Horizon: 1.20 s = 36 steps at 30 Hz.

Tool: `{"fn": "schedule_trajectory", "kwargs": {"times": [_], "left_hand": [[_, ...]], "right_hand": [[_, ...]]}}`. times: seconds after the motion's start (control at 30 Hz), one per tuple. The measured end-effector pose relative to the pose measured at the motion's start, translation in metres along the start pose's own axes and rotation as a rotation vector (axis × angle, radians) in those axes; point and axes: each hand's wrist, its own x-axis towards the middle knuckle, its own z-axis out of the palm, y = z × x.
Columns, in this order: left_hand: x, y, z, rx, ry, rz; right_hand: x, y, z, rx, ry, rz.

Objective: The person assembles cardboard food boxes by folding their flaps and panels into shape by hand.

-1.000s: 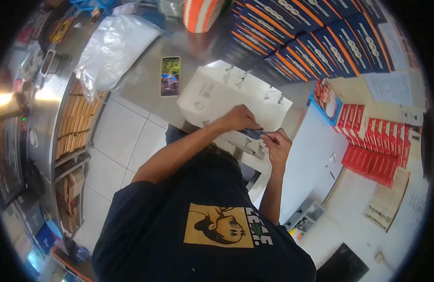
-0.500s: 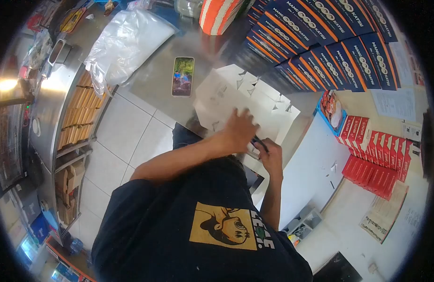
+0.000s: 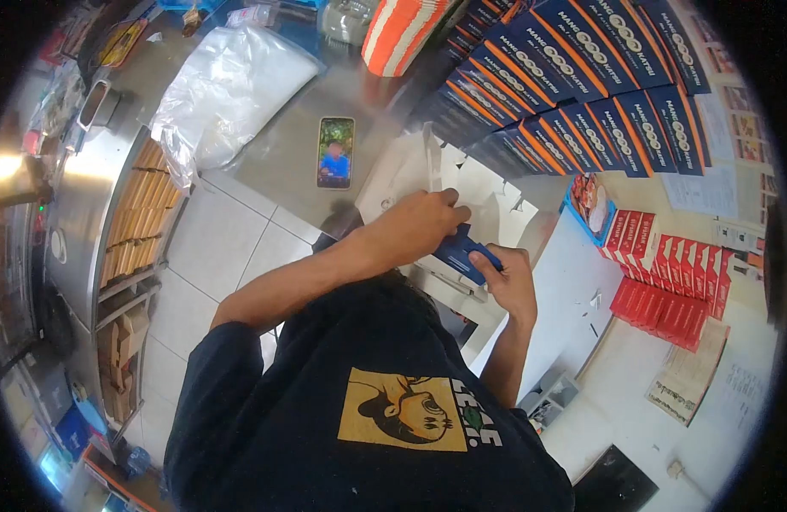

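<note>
My left hand point(image 3: 419, 224) is closed on the near edge of a carton, its fingers pinched at a dark blue panel point(image 3: 457, 254). To its right, my right hand point(image 3: 511, 280) grips the same blue panel, thumb on top. Beyond my hands the carton's white inside point(image 3: 474, 189) faces up on the steel counter, with cut flaps raised along its far side. My left hand and forearm hide part of the carton.
A phone point(image 3: 334, 154) lies left of the carton. Behind it are a clear plastic bag point(image 3: 231, 94) and an orange-striped bag point(image 3: 402, 34). Blue boxes point(image 3: 572, 51) stand stacked at the back right, red boxes point(image 3: 666, 264) farther right. Wooden-looking slats fill a shelf point(image 3: 133, 222) at left.
My left hand has gone from spread fingers over the carton to a pinch at its near edge. More of the blue panel now shows between my hands. The view has shifted slightly.
</note>
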Motion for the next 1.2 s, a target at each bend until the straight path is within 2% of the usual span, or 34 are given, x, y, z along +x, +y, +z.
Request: {"fn": "schedule_trajectory", "kwargs": {"times": [0.13,0.27,0.3,0.43,0.5,0.63,0.7,0.87,0.97,1.03,1.07,1.13,1.17,1.2], "left_hand": [[-0.003,-0.006,-0.014,-0.084,0.046,0.043],[0.0,-0.001,-0.025,-0.146,0.162,0.046],[0.001,0.006,-0.033,-0.108,0.115,0.151],[0.002,0.003,-0.034,-0.101,-0.006,0.161],[0.003,-0.003,-0.037,-0.022,-0.046,0.266],[0.001,-0.017,-0.042,-0.167,-0.072,0.185],[-0.002,-0.025,-0.035,-0.13,-0.138,0.376],[-0.004,-0.033,-0.022,-0.012,-0.113,0.3],[-0.007,-0.047,-0.002,0.002,-0.027,0.237],[-0.013,-0.058,0.004,0.008,0.018,0.185],[-0.02,-0.063,0.003,-0.012,0.037,0.132],[-0.027,-0.077,0.011,-0.036,0.06,0.073],[-0.031,-0.088,0.025,-0.031,0.016,0.076],[-0.037,-0.096,0.039,-0.029,-0.033,0.078]], "right_hand": [[0.002,-0.01,-0.003,0.186,-0.137,0.077],[-0.001,-0.032,-0.011,0.234,-0.111,0.158],[0.0,-0.033,-0.012,0.207,-0.12,0.119],[-0.003,-0.028,-0.003,0.252,-0.104,0.101],[-0.006,-0.023,0.006,0.313,-0.12,0.094],[-0.004,-0.034,0.011,0.439,-0.191,0.125],[0.002,-0.026,0.02,0.416,-0.165,0.137],[0.014,-0.023,0.033,0.439,-0.098,0.101],[0.024,-0.018,0.053,0.327,-0.017,0.047],[0.033,0.014,0.095,0.079,0.732,-0.023],[0.035,0.034,0.108,0.081,0.725,-0.029],[0.036,0.06,0.118,0.949,0.829,0.75],[0.039,0.068,0.112,1.15,0.753,0.885],[0.037,0.081,0.113,1.146,0.746,0.897]]}}
